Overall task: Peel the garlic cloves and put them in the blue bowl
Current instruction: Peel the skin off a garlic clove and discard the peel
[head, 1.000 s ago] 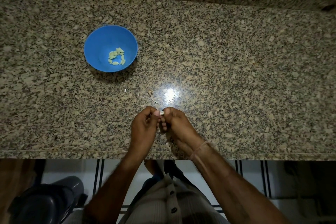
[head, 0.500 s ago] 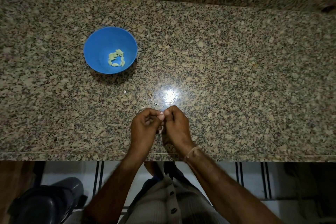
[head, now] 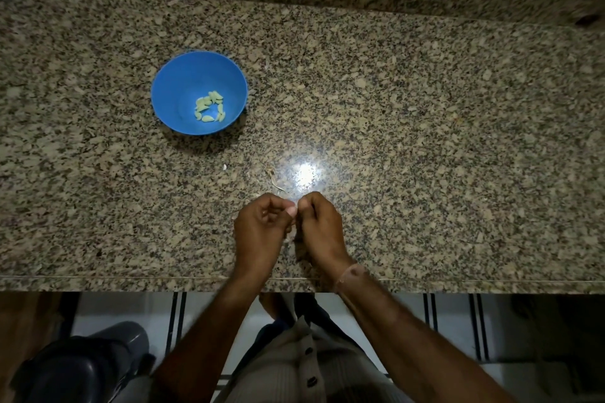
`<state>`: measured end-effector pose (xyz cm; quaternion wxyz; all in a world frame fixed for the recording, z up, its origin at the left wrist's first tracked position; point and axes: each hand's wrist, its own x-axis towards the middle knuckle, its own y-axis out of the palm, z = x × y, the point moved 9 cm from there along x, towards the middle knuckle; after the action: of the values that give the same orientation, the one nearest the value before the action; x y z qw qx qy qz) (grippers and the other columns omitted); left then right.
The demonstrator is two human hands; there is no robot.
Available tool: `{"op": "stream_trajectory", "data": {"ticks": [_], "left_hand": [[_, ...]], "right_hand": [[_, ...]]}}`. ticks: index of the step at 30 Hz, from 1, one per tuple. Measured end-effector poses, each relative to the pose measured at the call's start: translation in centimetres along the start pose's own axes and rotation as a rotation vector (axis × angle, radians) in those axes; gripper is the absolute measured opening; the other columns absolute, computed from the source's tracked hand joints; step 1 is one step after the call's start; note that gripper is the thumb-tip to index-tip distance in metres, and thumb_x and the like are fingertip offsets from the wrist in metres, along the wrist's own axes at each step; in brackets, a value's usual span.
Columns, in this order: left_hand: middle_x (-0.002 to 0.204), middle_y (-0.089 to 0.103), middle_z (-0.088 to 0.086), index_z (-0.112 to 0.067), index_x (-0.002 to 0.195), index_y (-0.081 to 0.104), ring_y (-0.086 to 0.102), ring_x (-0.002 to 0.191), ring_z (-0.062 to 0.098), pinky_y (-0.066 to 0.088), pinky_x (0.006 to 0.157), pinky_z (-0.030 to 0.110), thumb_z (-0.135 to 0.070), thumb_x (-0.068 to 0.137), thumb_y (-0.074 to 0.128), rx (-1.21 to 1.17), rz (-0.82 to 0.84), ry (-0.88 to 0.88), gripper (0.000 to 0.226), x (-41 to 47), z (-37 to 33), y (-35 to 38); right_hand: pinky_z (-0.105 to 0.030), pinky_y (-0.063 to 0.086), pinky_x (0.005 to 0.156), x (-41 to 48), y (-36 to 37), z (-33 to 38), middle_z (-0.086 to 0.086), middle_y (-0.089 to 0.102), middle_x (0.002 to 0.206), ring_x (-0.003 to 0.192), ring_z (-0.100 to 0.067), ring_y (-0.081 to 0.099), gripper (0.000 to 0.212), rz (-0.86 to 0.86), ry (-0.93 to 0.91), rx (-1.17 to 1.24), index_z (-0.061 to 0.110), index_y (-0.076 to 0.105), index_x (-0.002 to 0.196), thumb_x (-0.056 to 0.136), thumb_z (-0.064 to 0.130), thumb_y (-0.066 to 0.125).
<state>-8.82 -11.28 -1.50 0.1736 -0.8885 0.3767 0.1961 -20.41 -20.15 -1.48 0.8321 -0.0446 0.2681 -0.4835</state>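
A blue bowl (head: 170, 98) stands on the granite counter (head: 425, 141) at the left, with several pale peeled garlic cloves (head: 209, 106) at its bottom. Near the counter's front edge, my left hand (head: 262, 229) and my right hand (head: 319, 229) are pressed together, fingertips meeting. A small garlic clove (head: 295, 209) is pinched between both thumbs and forefingers; only a pale sliver of it shows, the rest is hidden by my fingers.
Bits of garlic skin (head: 273, 178) and a small white scrap (head: 224, 167) lie on the counter beyond my hands. A bright light glare (head: 306, 173) sits beside them. A dark bin (head: 88, 366) stands on the floor at lower left.
My hands have stayed in the same spot, and the fingers have shifted slightly around the clove. The view has tilted a little, so the bowl appears lower.
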Motion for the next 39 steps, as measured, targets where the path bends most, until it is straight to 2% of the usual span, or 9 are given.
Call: {"op": "stream_trajectory", "data": {"ticks": [6,10,15,20,25,27,31,36,39], "left_hand": [[0.076,0.074,0.006,-0.010,0.094,0.073,0.065,0.069,0.012,0.055,0.065,0.024,-0.006,0.098,0.068,-0.297,0.131,-0.256,0.007,0.9,1.7,0.7],[0.071,0.074,0.010,-0.007,0.092,0.076,0.065,0.060,0.012,0.054,0.057,0.026,-0.008,0.100,0.066,0.072,0.073,-0.021,0.013,1.2,-0.3,-0.1],[0.073,0.069,0.000,-0.012,0.091,0.068,0.059,0.058,0.003,0.042,0.054,0.017,-0.021,0.107,0.055,0.283,0.060,0.086,0.022,0.5,-1.4,0.7],[0.078,0.064,0.009,-0.010,0.088,0.059,0.061,0.073,0.026,0.040,0.061,0.035,-0.025,0.112,0.040,0.410,0.038,0.146,0.034,0.2,-1.8,1.4],[0.076,0.068,0.001,-0.010,0.089,0.062,0.062,0.064,0.002,0.046,0.057,0.016,-0.025,0.108,0.055,0.237,0.007,0.200,0.025,-0.1,-2.3,0.6],[0.073,0.068,-0.003,-0.013,0.087,0.063,0.064,0.064,0.004,0.046,0.057,0.015,-0.024,0.106,0.059,0.256,0.033,0.239,0.022,-0.1,-2.4,0.6],[0.064,0.057,-0.003,-0.019,0.077,0.056,0.052,0.058,0.012,0.039,0.054,0.031,-0.020,0.108,0.055,0.465,0.069,0.407,0.030,0.1,-3.7,0.4],[0.079,0.074,0.005,-0.015,0.092,0.073,0.071,0.073,0.022,0.056,0.066,0.034,-0.028,0.110,0.051,0.218,0.139,0.116,0.031,0.7,-1.2,0.8],[0.080,0.076,-0.001,-0.018,0.094,0.076,0.073,0.076,0.017,0.060,0.071,0.034,-0.026,0.105,0.061,0.231,0.078,0.152,0.020,0.5,-1.6,0.3]], "right_hand": [[-0.027,0.036,0.052,0.2,1.5,-0.3,-0.001,0.057,0.072,0.060,-0.012,0.046,0.027,0.189,0.179,0.253,0.016,0.056,0.084,0.110,0.021,0.050],[-0.016,0.029,0.056,-0.2,-0.1,2.4,0.009,0.050,0.073,0.067,-0.006,0.043,0.026,-0.020,-0.187,-0.169,0.018,0.049,0.080,0.104,0.009,0.052],[-0.021,0.024,0.059,-0.4,0.0,3.3,0.012,0.042,0.078,0.075,-0.014,0.040,0.024,-0.078,-0.321,-0.313,0.024,0.042,0.083,0.097,0.006,0.050],[-0.019,0.029,0.054,-0.2,0.4,2.0,0.004,0.051,0.072,0.064,-0.007,0.041,0.025,-0.023,-0.152,-0.090,0.008,0.052,0.083,0.107,0.012,0.050],[-0.015,0.040,0.057,0.1,0.7,0.6,0.002,0.061,0.079,0.068,-0.006,0.052,0.026,0.055,0.047,-0.018,0.013,0.057,0.088,0.111,0.023,0.048],[-0.022,0.047,0.063,0.1,1.1,-0.1,-0.006,0.068,0.085,0.072,-0.009,0.058,0.029,0.088,0.128,0.086,0.017,0.059,0.088,0.111,0.028,0.046],[-0.014,0.037,0.055,-0.2,0.5,1.7,0.010,0.059,0.078,0.067,-0.003,0.052,0.026,0.038,-0.070,-0.110,0.012,0.059,0.091,0.112,0.021,0.046],[-0.007,0.036,0.050,-0.6,-0.1,2.8,0.006,0.052,0.074,0.058,0.011,0.050,0.022,0.029,-0.074,-0.038,0.006,0.053,0.088,0.109,0.009,0.047],[-0.012,0.035,0.052,0.1,-0.3,2.3,0.006,0.053,0.076,0.062,0.004,0.049,0.021,0.012,-0.105,-0.119,0.011,0.052,0.087,0.108,0.010,0.049]]}}
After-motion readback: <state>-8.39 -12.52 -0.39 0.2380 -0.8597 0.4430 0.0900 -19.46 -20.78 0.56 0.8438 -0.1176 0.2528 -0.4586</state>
